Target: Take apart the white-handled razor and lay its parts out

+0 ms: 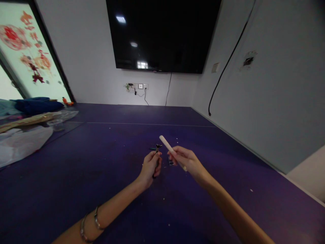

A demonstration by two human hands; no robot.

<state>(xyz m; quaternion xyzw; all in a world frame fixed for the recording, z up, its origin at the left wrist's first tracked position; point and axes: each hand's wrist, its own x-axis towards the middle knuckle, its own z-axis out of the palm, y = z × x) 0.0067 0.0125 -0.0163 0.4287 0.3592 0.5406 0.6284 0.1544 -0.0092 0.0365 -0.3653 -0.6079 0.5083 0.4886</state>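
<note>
My left hand is closed around a slim dark-handled tool whose small, shiny head sticks out above my thumb. Its exact kind is too small to make out. Just to the right, my right hand pinches a pale, whitish stick. The stick slants, with its rounded upper end pointing up and left towards the tool; the two appear apart. Below the right fingers a small dark item with light markings is partly hidden. A thin teal piece shows behind the tool's head.
The hands are over a wide purple surface dotted with pale specks. At the left lie folded blue cloth and white plastic wrapping. A television hangs on the far wall. A black cable dangles along the right wall.
</note>
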